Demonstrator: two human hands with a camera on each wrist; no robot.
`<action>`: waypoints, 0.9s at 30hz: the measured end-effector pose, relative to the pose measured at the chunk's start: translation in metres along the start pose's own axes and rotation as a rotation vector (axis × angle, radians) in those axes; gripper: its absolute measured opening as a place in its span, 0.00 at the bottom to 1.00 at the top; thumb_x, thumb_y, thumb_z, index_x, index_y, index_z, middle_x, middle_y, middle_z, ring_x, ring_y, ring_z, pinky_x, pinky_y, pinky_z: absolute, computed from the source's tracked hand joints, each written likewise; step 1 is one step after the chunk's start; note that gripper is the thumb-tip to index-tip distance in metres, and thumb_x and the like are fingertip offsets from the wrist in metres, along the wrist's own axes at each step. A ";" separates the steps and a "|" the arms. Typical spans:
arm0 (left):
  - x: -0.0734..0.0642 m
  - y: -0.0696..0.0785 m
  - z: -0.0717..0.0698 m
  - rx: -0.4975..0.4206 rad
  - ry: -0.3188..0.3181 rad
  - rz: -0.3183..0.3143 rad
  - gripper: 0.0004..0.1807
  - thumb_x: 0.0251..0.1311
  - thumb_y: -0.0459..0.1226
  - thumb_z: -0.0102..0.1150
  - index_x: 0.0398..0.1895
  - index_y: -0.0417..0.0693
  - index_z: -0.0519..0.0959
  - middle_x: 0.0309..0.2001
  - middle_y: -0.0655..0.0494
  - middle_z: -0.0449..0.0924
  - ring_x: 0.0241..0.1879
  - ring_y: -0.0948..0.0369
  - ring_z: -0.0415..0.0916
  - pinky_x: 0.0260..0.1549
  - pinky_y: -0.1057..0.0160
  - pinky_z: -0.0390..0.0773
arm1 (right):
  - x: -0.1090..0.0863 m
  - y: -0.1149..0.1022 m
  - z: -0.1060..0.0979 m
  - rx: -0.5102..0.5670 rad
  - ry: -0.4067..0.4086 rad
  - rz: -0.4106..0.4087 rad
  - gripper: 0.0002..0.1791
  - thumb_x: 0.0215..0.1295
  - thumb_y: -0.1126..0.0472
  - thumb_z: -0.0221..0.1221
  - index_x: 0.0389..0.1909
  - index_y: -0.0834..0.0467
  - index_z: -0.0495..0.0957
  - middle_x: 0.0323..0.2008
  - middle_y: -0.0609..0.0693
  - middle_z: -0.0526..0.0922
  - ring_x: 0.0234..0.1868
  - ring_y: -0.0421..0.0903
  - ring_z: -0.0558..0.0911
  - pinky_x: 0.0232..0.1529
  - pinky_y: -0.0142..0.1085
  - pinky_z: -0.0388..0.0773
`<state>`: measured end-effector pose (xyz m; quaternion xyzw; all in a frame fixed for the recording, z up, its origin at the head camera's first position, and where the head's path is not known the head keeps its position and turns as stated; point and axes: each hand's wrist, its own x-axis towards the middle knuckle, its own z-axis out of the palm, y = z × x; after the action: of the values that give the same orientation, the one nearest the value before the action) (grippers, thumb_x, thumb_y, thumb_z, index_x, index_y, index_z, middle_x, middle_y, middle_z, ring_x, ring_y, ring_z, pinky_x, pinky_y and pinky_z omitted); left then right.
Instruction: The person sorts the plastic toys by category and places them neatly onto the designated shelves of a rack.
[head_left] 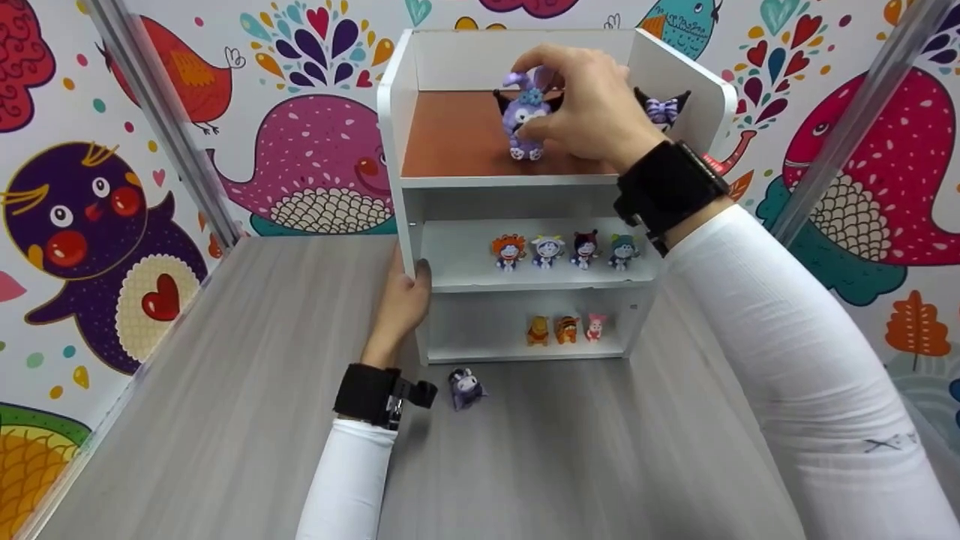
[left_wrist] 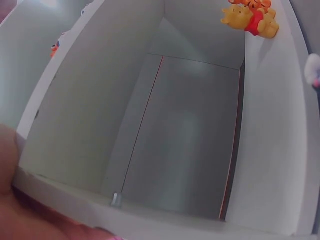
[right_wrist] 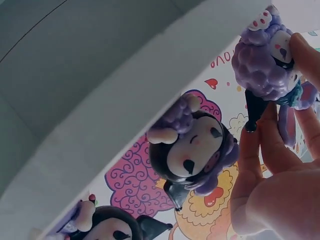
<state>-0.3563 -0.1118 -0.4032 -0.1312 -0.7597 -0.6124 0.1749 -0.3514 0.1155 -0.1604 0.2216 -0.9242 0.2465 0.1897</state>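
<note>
My right hand (head_left: 592, 105) pinches a purple bunny-eared figurine (head_left: 525, 120) between thumb and fingers at the brown top level of a white shelf unit (head_left: 517, 180). In the right wrist view the figurine (right_wrist: 265, 65) has a bumpy purple body and a black pointed tip, its feet right at the shelf edge. Beyond the hand stands a figurine with a striped purple bow (head_left: 663, 112), partly hidden. My left hand (head_left: 405, 296) grips the unit's left side panel, thumb in front. The left wrist view shows part of that hand (left_wrist: 30, 215) at the panel's edge.
Several small costumed figurines (head_left: 547, 251) line the middle level. A yellow bear (head_left: 538, 331), a tiger (head_left: 567, 330) and a pink piglet (head_left: 595, 328) stand on the lowest. One purple-and-white figurine (head_left: 466, 388) lies on the wood-grain table (head_left: 247, 420). Patterned walls and metal posts surround the table.
</note>
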 end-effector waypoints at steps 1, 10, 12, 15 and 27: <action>0.000 0.000 0.000 -0.003 0.000 0.003 0.34 0.73 0.29 0.39 0.80 0.39 0.44 0.79 0.35 0.45 0.79 0.41 0.42 0.77 0.38 0.45 | 0.000 -0.001 0.000 -0.001 0.000 -0.003 0.28 0.62 0.61 0.69 0.64 0.52 0.76 0.56 0.58 0.81 0.57 0.53 0.77 0.65 0.46 0.72; 0.002 -0.001 0.000 0.009 0.000 -0.010 0.35 0.74 0.30 0.39 0.80 0.39 0.43 0.79 0.35 0.45 0.79 0.42 0.42 0.77 0.39 0.46 | -0.001 -0.002 0.003 -0.024 0.017 -0.027 0.29 0.61 0.60 0.70 0.64 0.50 0.76 0.56 0.55 0.83 0.63 0.53 0.74 0.68 0.51 0.57; 0.002 0.000 0.000 0.011 0.001 -0.011 0.35 0.74 0.30 0.39 0.80 0.39 0.44 0.79 0.35 0.45 0.79 0.42 0.43 0.77 0.40 0.46 | -0.001 -0.002 0.003 -0.027 0.019 -0.019 0.30 0.61 0.59 0.70 0.65 0.49 0.76 0.57 0.54 0.82 0.64 0.53 0.71 0.68 0.52 0.52; 0.002 -0.002 0.000 0.012 0.000 -0.005 0.34 0.74 0.30 0.39 0.80 0.39 0.44 0.80 0.36 0.45 0.79 0.42 0.43 0.77 0.40 0.46 | -0.002 -0.002 0.005 -0.041 0.019 -0.013 0.30 0.61 0.58 0.70 0.65 0.48 0.75 0.58 0.54 0.81 0.65 0.54 0.67 0.67 0.53 0.48; 0.001 -0.002 0.000 0.004 -0.002 0.005 0.34 0.73 0.30 0.39 0.80 0.39 0.46 0.79 0.36 0.48 0.79 0.42 0.43 0.77 0.39 0.46 | -0.005 -0.003 0.005 -0.065 0.006 -0.025 0.34 0.58 0.59 0.70 0.66 0.49 0.72 0.58 0.53 0.80 0.64 0.53 0.66 0.64 0.52 0.48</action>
<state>-0.3577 -0.1118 -0.4048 -0.1332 -0.7608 -0.6103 0.1759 -0.3470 0.1115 -0.1652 0.2260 -0.9284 0.2146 0.2025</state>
